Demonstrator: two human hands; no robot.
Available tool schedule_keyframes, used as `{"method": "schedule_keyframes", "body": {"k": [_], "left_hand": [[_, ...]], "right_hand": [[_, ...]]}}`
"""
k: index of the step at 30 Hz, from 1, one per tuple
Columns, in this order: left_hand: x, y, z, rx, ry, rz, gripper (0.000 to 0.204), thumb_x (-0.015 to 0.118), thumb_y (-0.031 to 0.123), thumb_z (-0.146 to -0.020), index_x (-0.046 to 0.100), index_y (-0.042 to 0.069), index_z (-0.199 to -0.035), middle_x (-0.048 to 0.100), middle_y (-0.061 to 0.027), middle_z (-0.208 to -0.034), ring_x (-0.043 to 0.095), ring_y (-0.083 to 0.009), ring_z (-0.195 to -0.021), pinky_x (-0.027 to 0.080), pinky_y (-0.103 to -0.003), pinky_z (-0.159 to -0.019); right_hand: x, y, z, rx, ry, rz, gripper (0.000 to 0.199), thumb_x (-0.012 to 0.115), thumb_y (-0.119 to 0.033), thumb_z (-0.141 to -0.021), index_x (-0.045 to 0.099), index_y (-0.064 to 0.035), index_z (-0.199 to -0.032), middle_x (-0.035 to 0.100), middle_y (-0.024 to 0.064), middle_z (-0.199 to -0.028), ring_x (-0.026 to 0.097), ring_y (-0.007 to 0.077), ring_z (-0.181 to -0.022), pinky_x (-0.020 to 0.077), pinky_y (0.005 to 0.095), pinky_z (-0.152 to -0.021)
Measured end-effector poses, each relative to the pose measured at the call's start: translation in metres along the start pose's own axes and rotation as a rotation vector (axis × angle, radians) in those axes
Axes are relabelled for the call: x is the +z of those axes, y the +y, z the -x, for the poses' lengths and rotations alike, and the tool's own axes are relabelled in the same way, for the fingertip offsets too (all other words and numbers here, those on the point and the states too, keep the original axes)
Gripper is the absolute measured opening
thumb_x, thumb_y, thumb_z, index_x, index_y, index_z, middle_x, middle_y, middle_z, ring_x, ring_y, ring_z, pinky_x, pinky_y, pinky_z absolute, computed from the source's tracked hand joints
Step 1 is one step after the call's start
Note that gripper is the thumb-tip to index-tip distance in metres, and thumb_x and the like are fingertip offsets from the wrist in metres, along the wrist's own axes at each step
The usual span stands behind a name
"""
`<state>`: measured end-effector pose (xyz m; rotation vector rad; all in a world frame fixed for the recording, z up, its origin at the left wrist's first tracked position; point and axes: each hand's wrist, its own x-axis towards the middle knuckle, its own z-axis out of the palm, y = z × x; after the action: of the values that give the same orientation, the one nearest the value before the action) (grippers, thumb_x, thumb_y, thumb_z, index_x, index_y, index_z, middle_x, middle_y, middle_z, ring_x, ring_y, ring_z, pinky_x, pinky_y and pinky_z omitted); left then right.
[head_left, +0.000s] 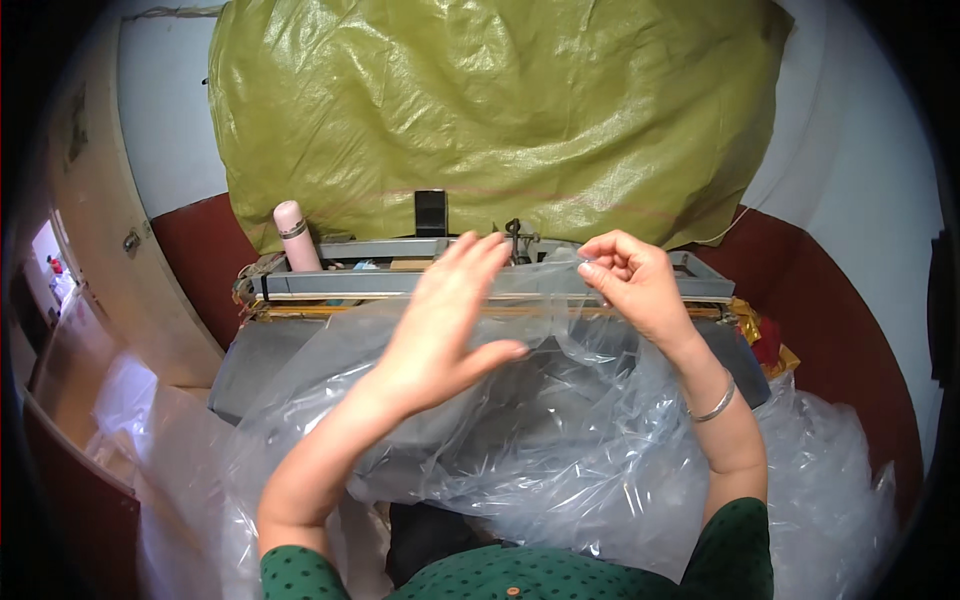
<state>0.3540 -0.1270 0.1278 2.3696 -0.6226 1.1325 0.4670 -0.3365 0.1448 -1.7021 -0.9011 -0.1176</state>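
Observation:
A large sheet of clear plastic film (600, 440) drapes over a grey surface and spreads down around my lap in loose, shiny folds. My right hand (637, 285) pinches the film's upper part between thumb and fingertips, just in front of a grey metal frame (380, 283). To its left, my left hand (430, 330) is raised over the film with fingers stretched out and thumb apart. Nothing is in that hand, and its fingertips are slightly blurred. Whether its palm touches the film I cannot tell.
Behind the frame stand a pink bottle (295, 237) and a dark phone-like rectangle (431, 213). A yellow-green tarp (490, 110) covers the wall behind. On the left is a door (150, 240); red and gold material (768, 340) lies by the frame's right end.

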Motion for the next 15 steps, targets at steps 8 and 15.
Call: {"method": "schedule_keyframes", "body": {"k": [8, 15], "left_hand": [[0.062, -0.014, -0.034, -0.289, 0.264, 0.524, 0.010, 0.064, 0.005, -0.080, 0.054, 0.002, -0.079, 0.048, 0.0034, -0.060, 0.040, -0.0015, -0.057, 0.035, -0.018, -0.050], [0.049, -0.022, -0.019, -0.263, 0.356, 0.354, 0.022, 0.069, 0.007, -0.077, 0.048, 0.004, -0.070, 0.045, 0.0027, -0.055, 0.037, -0.0024, -0.050, 0.032, -0.019, -0.045]], "right_hand": [[-0.012, -0.034, 0.007, -0.153, -0.125, 0.053, 0.015, 0.061, -0.005, -0.083, 0.059, 0.0030, -0.096, 0.060, 0.0026, -0.076, 0.055, 0.0055, -0.067, 0.0458, 0.0186, -0.061], [-0.017, -0.011, -0.046, -0.187, -0.299, 0.163, 0.023, 0.063, -0.002, -0.078, 0.062, -0.0006, -0.100, 0.062, 0.0044, -0.095, 0.056, 0.0107, -0.089, 0.0456, 0.0238, -0.073]]}}
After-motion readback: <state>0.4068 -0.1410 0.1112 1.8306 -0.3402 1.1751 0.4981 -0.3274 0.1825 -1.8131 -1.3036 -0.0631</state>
